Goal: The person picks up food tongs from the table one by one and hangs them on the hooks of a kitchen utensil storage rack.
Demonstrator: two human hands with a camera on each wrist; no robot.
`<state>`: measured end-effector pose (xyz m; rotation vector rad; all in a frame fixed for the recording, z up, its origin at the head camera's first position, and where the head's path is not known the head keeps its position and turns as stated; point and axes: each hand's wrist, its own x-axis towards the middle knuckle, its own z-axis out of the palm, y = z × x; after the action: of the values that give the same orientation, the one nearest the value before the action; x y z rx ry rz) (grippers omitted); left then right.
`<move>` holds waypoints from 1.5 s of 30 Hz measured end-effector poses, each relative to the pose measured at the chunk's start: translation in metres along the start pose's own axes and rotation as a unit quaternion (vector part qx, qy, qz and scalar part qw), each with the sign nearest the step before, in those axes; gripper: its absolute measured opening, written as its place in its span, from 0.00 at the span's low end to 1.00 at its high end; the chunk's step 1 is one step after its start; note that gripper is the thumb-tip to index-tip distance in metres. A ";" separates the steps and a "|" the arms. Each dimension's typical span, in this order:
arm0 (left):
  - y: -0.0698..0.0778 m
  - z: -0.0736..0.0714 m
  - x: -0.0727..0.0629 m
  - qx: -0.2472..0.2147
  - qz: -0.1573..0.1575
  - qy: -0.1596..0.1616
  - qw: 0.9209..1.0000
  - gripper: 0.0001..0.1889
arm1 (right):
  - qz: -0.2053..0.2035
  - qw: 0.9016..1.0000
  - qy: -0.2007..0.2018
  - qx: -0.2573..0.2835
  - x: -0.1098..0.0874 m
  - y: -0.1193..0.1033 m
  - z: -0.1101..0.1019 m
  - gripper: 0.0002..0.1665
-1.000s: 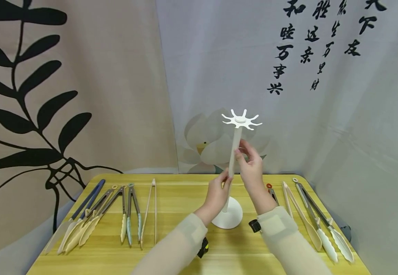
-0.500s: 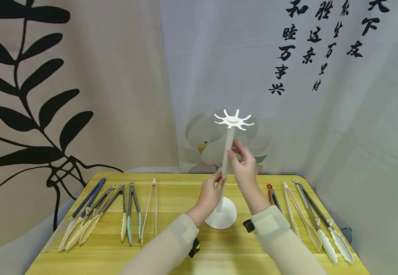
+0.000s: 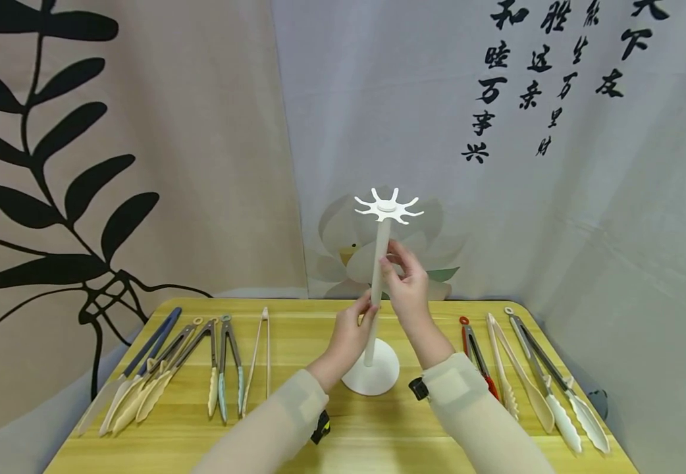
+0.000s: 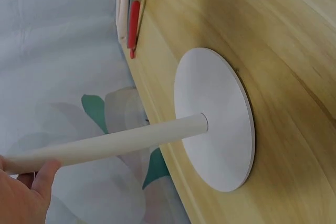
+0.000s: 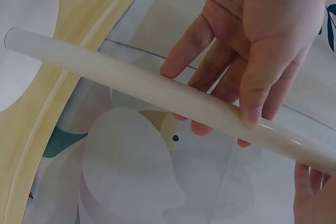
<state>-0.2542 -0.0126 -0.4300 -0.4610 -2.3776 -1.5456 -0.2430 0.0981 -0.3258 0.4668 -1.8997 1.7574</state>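
A white hook stand [image 3: 380,257] rises from the table on a round base [image 3: 372,382]. Several curved hooks [image 3: 387,208] fan out at its top. Low on the pole, my left hand [image 3: 345,336] grips it between thumb and fingers. My right hand [image 3: 409,293] pinches the pole higher up, below the hooks. In the left wrist view the pole [image 4: 121,142] meets the middle of the disc, with part of my left hand at the lower left. From the right wrist, my left hand [image 5: 252,51] shows its thumb in front of the pole and fingers behind.
On the left of the wooden table [image 3: 367,447] lie several tongs, including blue tongs [image 3: 162,336], light-blue tongs [image 3: 230,362] and beige tongs [image 3: 267,355]. At the right lie red tongs [image 3: 478,352], beige tongs [image 3: 521,368] and white-tipped tongs [image 3: 565,382]. A printed cloth [image 3: 378,99] hangs behind.
The stand has shifted steadily left along the table, with both hands still on its pole. More of the red tongs on the right has come into view.
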 end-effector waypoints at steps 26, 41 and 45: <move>-0.009 -0.017 0.001 0.001 -0.014 -0.016 1.000 0.22 | -0.009 1.000 -0.002 0.003 0.001 0.002 0.016 0.21; -0.015 -0.022 0.003 -0.001 -0.029 -0.017 0.999 0.21 | -0.001 1.000 -0.018 0.004 0.002 0.001 0.020 0.21; -0.014 -0.023 0.002 0.001 -0.027 -0.017 0.999 0.21 | 0.020 0.999 -0.046 -0.001 0.004 0.000 0.014 0.22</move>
<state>-0.2610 -0.0389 -0.4317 -0.4288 -2.4365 -1.5709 -0.2486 0.0849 -0.3242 0.5215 -1.9857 1.7877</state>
